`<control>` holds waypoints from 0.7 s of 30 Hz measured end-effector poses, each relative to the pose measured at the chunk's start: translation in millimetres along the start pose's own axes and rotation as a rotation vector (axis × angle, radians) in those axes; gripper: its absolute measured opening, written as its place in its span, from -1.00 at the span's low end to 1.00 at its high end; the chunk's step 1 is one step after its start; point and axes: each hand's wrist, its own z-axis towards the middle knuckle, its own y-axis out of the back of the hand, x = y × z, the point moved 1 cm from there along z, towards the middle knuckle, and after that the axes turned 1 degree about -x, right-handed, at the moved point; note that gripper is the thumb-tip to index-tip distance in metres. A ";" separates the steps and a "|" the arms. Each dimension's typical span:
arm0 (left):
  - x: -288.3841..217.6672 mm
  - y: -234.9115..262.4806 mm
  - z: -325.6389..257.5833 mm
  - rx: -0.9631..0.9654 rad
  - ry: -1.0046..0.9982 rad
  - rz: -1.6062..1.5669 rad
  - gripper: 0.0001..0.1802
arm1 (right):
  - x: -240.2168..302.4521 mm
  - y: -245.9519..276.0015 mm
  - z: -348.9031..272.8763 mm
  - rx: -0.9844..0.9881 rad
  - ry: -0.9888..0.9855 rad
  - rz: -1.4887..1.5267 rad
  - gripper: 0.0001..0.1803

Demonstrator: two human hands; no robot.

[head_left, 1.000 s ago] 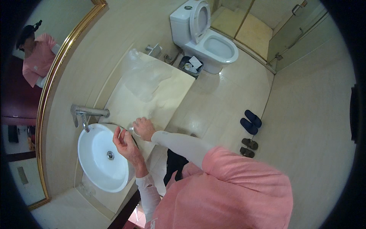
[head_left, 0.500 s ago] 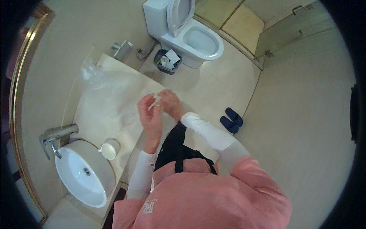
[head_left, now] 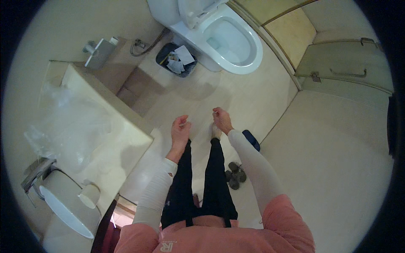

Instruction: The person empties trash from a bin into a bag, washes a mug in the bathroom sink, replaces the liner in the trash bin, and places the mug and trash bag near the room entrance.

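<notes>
Both my hands are held out in front of me above the pale floor tiles, over my black trouser legs. My left hand (head_left: 180, 128) has its fingers curled together, thumb against fingertips; whether anything is in it is too small to tell. My right hand (head_left: 221, 120) is a short way to the right, with its fingertips pinched on a small white piece (head_left: 215, 113). The two hands are apart and do not touch. The stone counter (head_left: 126, 139) ends just left of my left hand.
A white toilet (head_left: 228, 42) with its lid up stands ahead, beside a dark bin (head_left: 176, 60) of crumpled paper. On the counter lie a clear plastic bag (head_left: 71, 126) and a pale cup (head_left: 89, 195) by the basin (head_left: 63, 211) and tap (head_left: 36, 177). Dark slippers (head_left: 242, 162) lie by my feet; a glass shower door (head_left: 346, 67) stands at right.
My view has swung from the basin and counter toward the toilet and floor. My hands have left the counter, moved out over the floor and drawn apart.
</notes>
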 end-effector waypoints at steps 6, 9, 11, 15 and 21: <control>36.8 -13.3 71.3 0.026 0.387 -0.334 -0.57 | -61.1 -52.3 97.7 0.128 -0.266 0.611 -0.70; 58.4 -29.8 96.5 -0.002 0.435 -0.330 -0.57 | -79.5 -71.5 141.7 0.092 -0.148 0.586 -0.65; 79.9 -32.6 119.2 -0.012 0.443 -0.354 -0.59 | -83.7 -86.8 166.1 0.149 -0.148 0.605 -0.62; 131.2 -67.9 183.0 0.095 0.507 -0.273 -0.59 | -126.3 -113.0 240.9 0.026 -0.011 0.579 -0.54; 159.9 -97.8 304.5 0.032 0.394 -0.163 -0.63 | -113.5 -133.7 299.6 0.141 -0.088 0.863 -0.47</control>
